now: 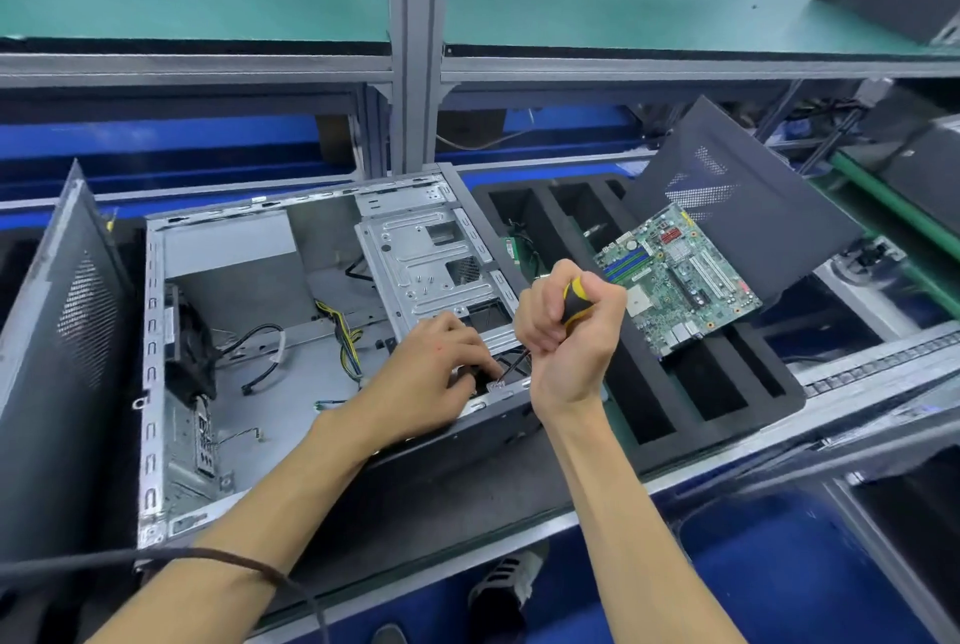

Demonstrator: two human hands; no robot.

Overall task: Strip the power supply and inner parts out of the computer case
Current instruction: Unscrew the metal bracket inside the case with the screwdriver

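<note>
At the near front corner of the open computer case (249, 279), lying on its side on the surface, the right hand (569, 331) is clamped round a yellow-and-black screwdriver (574, 303), tip angled down toward a small bracket at the case edge. The left hand (441, 373) rests beside the tip, fingers curled down into the opening as if steadying something I cannot make out. The motherboard (680, 279) already lies out on the black foam tray (675, 399). It looks like a screw is being worked; next comes freeing it and lifting the part clear of the loose cables (348, 342).
</note>
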